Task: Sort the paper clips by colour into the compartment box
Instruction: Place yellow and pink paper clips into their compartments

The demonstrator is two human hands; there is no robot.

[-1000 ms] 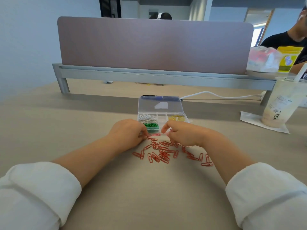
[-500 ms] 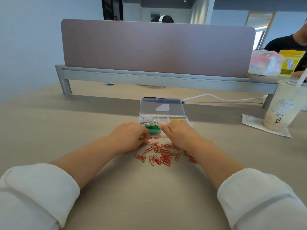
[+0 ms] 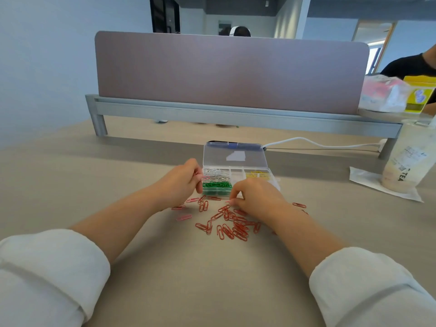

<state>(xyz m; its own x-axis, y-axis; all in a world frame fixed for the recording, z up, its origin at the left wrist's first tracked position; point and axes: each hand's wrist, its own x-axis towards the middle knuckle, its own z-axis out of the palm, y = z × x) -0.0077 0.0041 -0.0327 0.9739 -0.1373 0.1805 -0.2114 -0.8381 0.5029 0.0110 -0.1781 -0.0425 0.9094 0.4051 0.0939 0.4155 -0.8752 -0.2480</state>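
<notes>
Clips all over the middle of the frame, mostly red clips (image 3: 236, 228) scattered loose on the table (image 3: 212, 279) just below the box (image 3: 237, 176). The box sits dead centre with its lid (image 3: 234, 155) flipped up. Green clips (image 3: 217, 185) fill its lower left compartment, silver clips (image 3: 215, 173) sit in the one above, and yellow clips (image 3: 257, 175) are at the upper right.

Left hand (image 3: 181, 182) is up at the box's left edge, fingers curled, pinching a pink clip (image 3: 205, 177) right over the silver ones. Right hand (image 3: 257, 199) is just below the box, fingertips squeezed together on a red clip (image 3: 230, 202) at the top of the pile. A stray clip (image 3: 184, 217), pink, lies alone at the left of the reds.

Far right of the frame, a cup (image 3: 408, 159) stands on a napkin (image 3: 368, 180).
</notes>
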